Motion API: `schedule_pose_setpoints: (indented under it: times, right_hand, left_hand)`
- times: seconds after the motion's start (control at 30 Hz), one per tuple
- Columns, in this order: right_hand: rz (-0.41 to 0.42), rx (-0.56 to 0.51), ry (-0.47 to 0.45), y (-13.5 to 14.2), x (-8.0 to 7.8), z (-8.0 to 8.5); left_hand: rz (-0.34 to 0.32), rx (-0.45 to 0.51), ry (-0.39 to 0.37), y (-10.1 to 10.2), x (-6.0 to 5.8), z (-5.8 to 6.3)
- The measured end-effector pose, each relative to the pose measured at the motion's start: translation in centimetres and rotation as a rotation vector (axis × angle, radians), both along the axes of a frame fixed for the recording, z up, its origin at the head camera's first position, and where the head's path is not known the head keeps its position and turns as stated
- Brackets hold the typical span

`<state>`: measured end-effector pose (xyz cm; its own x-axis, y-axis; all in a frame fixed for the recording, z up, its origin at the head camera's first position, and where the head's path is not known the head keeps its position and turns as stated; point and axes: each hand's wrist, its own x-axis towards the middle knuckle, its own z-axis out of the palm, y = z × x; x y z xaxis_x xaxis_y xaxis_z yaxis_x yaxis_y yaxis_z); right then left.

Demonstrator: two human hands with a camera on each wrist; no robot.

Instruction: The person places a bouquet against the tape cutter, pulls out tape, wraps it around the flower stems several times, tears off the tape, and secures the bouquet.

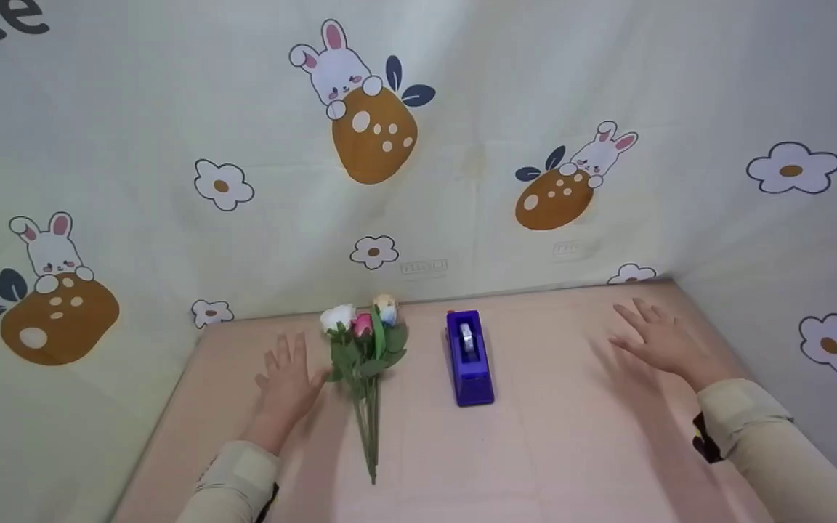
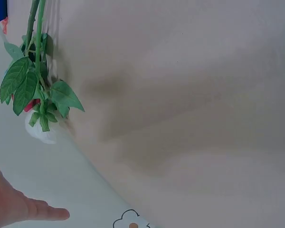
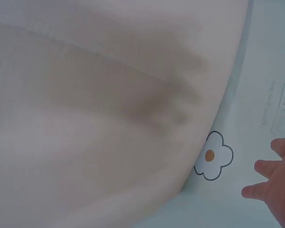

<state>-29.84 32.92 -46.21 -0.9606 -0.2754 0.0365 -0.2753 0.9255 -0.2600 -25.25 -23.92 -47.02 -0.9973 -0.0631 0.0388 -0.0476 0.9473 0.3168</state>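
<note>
Your two bare hands flank a bunch of artificial flowers [image 1: 366,363] and a purple tape dispenser [image 1: 471,381] on the pink worktop [image 1: 535,465]. Your left hand [image 1: 288,388] is just beside the leaves [image 1: 346,356]; its fingers are apart, clamped on nothing, and the left wrist view shows a gap between hand and bunch. Your right hand [image 1: 662,345] is well apart from the dispenser, toward the right edge, its fingers likewise spread. The flowers lie left of the dispenser, blossoms [image 1: 337,317] toward the patterned cloth [image 1: 498,87], stems [image 1: 375,436] toward you. The dispenser stands between flowers and right hand, its roll [image 1: 467,338] seated inside.

For sound handling, the stems appear the better hold: close your left fingers round all of them below the leaves, since a grip on a leaf or blossom may pull one stem loose. Should you use the dispenser, steady its body squarely, as a sideways push could skew it. Lift your wrists slightly so your sleeves [image 1: 237,468] clear the stems.
</note>
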Motion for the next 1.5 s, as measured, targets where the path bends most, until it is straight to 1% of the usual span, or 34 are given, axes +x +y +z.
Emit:
schedule_pose_setpoints:
  times: [0.07,0.13,0.27,0.33,0.37,0.4,0.47,0.6,0.7,0.8,0.97,1.07,1.2,1.27,1.33,1.4,1.5]
  right_hand:
    - [-0.002,0.002,-0.005,0.1,0.1,-0.2]
    - [-0.002,0.000,-0.010,0.2,0.2,-0.3]
    - [0.000,-0.010,-0.012,0.3,0.2,-0.2]
    - [0.005,-0.015,-0.011,0.2,0.1,-0.2]
    - [0.008,-0.017,-0.010,0.2,0.1,-0.3]
    - [0.011,-0.020,-0.012,0.2,0.1,-0.3]
    - [0.017,-0.022,-0.015,0.1,0.1,-0.5]
    - [0.018,-0.025,-0.015,0.2,0.3,-0.7]
    - [0.017,-0.025,-0.005,0.3,0.4,-0.9]
    - [0.018,-0.030,-0.006,0.2,0.4,-1.0]
    - [0.020,-0.030,-0.006,0.2,0.5,-1.3]
    - [0.030,-0.025,0.025,0.4,0.4,-1.5]
    - [0.052,-0.040,0.082,0.7,0.4,-1.9]
    - [0.056,-0.059,0.084,0.8,0.4,-2.0]
    - [0.055,-0.070,0.068,0.9,0.5,-2.0]
    - [0.054,-0.068,0.045,0.8,0.5,-1.9]
    - [0.053,-0.061,0.005,0.7,0.5,-1.7]
  left_hand:
    - [0.005,0.001,-0.017,0.2,0.1,-0.2]
    - [0.030,-0.016,-0.023,0.4,0.1,-0.4]
    - [0.135,-0.040,-0.031,1.0,0.4,-0.6]
    - [0.180,-0.034,-0.056,1.5,0.7,-0.6]
    - [0.192,-0.022,-0.077,1.8,0.9,-0.5]
    - [0.197,0.001,-0.106,2.1,1.1,-0.5]
    - [0.186,0.040,-0.176,2.7,1.6,-0.6]
    - [0.133,0.050,-0.325,4.1,2.0,-0.8]
    - [0.115,0.060,-0.370,5.3,2.0,-1.2]
    - [0.146,0.155,-0.363,6.4,1.8,-1.8]
    - [0.193,0.282,-0.342,7.7,1.4,-2.9]
    - [0.198,0.306,-0.326,8.1,1.2,-3.4]
    - [0.188,0.307,-0.295,8.1,1.0,-4.3]
    - [0.174,0.331,-0.282,7.9,1.0,-4.7]
    - [0.161,0.405,-0.280,7.6,1.0,-5.1]
    - [0.133,0.478,-0.283,7.4,1.0,-5.2]
    - [0.104,0.555,-0.293,7.1,1.2,-5.3]
